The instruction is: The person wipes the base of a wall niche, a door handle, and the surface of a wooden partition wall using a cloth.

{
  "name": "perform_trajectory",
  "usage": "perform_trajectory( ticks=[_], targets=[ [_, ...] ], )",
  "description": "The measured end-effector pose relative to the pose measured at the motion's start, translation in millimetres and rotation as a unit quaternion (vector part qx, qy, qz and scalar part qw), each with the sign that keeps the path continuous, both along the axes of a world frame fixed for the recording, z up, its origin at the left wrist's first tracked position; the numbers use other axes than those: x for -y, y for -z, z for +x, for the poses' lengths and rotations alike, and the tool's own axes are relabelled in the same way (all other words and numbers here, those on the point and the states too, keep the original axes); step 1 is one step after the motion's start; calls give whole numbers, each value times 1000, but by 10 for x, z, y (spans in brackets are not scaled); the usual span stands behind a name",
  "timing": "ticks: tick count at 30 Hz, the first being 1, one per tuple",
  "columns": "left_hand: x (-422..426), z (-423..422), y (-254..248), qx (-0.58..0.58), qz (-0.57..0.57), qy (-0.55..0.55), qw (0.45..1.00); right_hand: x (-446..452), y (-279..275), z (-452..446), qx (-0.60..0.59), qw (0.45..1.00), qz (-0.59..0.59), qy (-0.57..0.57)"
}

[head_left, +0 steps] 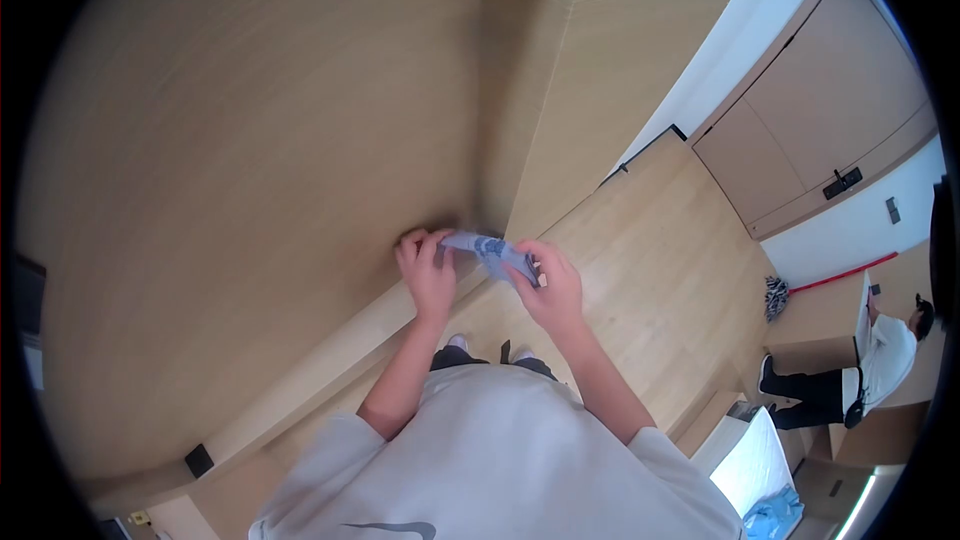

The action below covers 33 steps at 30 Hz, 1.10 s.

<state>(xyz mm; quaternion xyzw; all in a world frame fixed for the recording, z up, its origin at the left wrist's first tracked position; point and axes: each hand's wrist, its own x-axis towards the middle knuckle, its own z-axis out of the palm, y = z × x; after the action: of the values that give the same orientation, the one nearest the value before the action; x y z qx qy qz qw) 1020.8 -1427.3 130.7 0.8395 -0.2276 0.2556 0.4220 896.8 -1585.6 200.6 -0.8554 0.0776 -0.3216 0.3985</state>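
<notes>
A light blue, crumpled piece of cloth or soft packaging (490, 248) with darker blue marks is stretched between my hands. Its left end is pinched in my left hand (428, 265), beside the large wooden panel (250, 190). My right hand (551, 283) grips the other end, where a dark edge shows between thumb and fingers. Behind the blue item, a dark, shaded corner rises between two wooden surfaces. My fingers hide parts of the item.
A wooden ledge (300, 376) runs along the lower left. At the right, a person in a white top (888, 360) stands near wooden cabinets. A door (815, 105) is at the upper right. A blue bag (773, 515) lies at the lower right.
</notes>
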Motion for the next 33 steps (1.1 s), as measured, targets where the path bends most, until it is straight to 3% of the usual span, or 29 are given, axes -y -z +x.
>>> perform_trajectory(
  ticks=[1,5,8,11,15,17,23,29,33],
  targets=[
    [124,0,-40,25,-15,-59,998,-7,24,13,20,1000,9,10],
    [545,134,164,-204,-281,-1,938,57,135,50,40,996,49,59],
    [691,153,210,-130,-202,-9,971,198,205,78,21,997,16,79],
    [822,41,226,-55,-124,56,989,323,277,90,2,995,-16,101],
    [868,-71,409,-116,-135,80,981,389,263,165,-13,992,-46,119],
    [896,-58,573,-146,-123,76,979,432,351,237,-48,992,-22,113],
    [619,-109,860,-162,174,104,966,450,781,302,-171,980,35,101],
    [404,16,680,-93,292,147,940,439,1239,281,-171,961,194,99],
    [384,126,878,-62,365,128,920,503,1818,245,-203,932,292,63]
  ],
)
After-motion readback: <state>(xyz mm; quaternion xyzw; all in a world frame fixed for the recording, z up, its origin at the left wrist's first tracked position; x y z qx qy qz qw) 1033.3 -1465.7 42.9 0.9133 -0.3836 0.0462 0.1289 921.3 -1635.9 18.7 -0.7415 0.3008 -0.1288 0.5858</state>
